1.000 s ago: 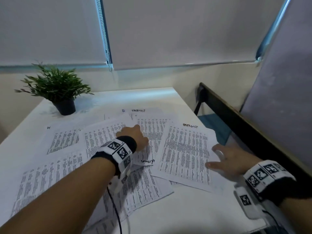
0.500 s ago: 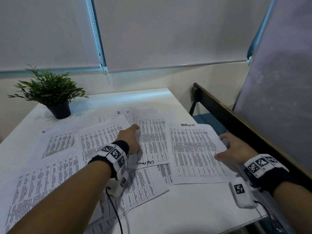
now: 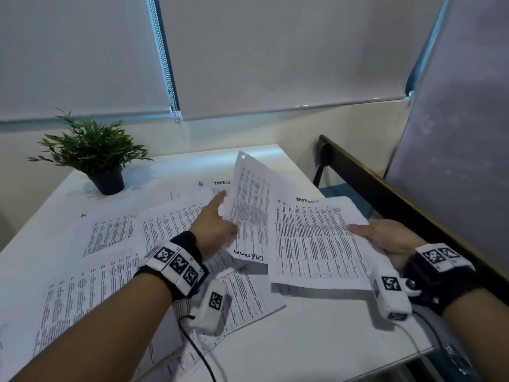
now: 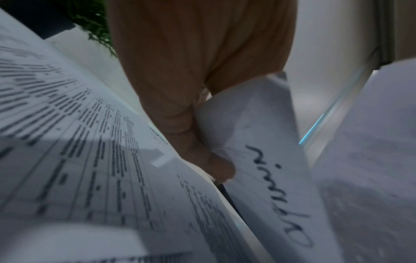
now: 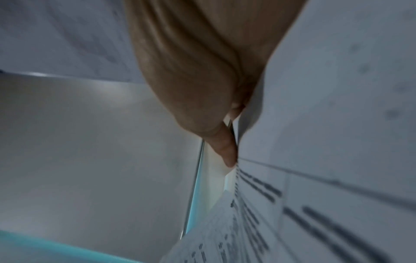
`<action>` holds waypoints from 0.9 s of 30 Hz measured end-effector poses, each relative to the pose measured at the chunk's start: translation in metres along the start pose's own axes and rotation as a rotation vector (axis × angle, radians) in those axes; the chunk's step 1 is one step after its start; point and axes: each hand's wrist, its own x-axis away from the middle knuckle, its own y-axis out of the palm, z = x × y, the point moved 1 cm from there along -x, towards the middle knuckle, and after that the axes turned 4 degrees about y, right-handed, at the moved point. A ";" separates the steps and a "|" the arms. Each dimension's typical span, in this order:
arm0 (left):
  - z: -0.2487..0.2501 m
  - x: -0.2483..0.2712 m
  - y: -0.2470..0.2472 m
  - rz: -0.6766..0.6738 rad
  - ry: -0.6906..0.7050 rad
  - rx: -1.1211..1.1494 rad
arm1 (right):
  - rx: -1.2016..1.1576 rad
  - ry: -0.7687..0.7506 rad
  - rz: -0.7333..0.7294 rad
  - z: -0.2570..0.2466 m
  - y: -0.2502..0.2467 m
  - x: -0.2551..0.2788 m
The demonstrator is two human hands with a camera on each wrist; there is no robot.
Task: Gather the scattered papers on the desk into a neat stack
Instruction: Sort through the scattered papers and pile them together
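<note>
While my left hand (image 3: 217, 230) is pinching the sheet with the handwritten word (image 3: 249, 213) by its left edge and tipping it up on that edge, my right hand (image 3: 385, 238) is gripping the right-hand printed sheet (image 3: 311, 241) at its right margin, thumb on top and fingers out of sight beneath, its near edge casting a shadow on the bench (image 3: 316, 334) as if slightly raised. I am judging the coming move to hinge on this: the tilted sheet is standing just to the 9 o'clock side of the right-hand sheet, their long axes both running roughly 12 to 6, so it is lying within a short sweep toward 3 o'clock of landing on top. My left grip is the nearer one for that. The other loose papers (image 3: 115, 232) are spreading out flat toward 9 and 7 o'clock of my left wrist, overlapping one another, with another sheet (image 3: 248, 299) lying at 6 o'clock beneath the two I am holding. A potted plant (image 3: 96, 153) is sitting at 11 o'clock, well apart from the papers. The gathering is looking barely begun to me.
</note>
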 end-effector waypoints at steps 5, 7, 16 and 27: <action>0.006 0.022 0.013 -0.080 -0.099 0.159 | -0.101 -0.004 -0.059 -0.004 0.033 0.014; 0.005 0.028 0.024 -0.151 -0.108 0.269 | -0.067 -0.023 -0.055 -0.003 0.043 0.014; 0.005 0.056 -0.005 -0.117 -0.053 -0.476 | 0.370 -0.145 0.105 0.003 0.024 0.003; -0.011 0.074 -0.096 0.020 -0.293 -1.357 | 1.007 -0.351 0.359 -0.041 0.089 0.076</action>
